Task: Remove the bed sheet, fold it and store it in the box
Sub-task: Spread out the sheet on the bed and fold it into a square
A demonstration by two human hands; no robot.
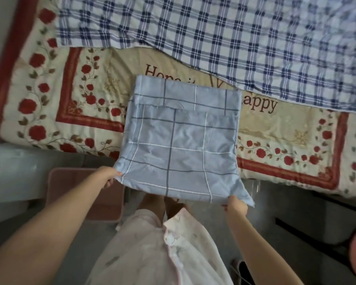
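Observation:
A light blue bed sheet (pixel 183 138) with grey and white grid lines lies folded into a rough square at the bed's near edge, its near part hanging past the edge. My left hand (pixel 109 174) pinches the sheet's near left corner. My right hand (pixel 235 205) pinches its near right corner. A pink box or bin (pixel 70 194) stands on the floor below my left forearm, partly hidden by the arm.
A cream quilt with red roses and a red border (pixel 49 112) covers the bed. A blue and white plaid blanket (pixel 214 33) lies across its far side. The grey floor (pixel 286 233) runs below, with a dark bed frame at the right.

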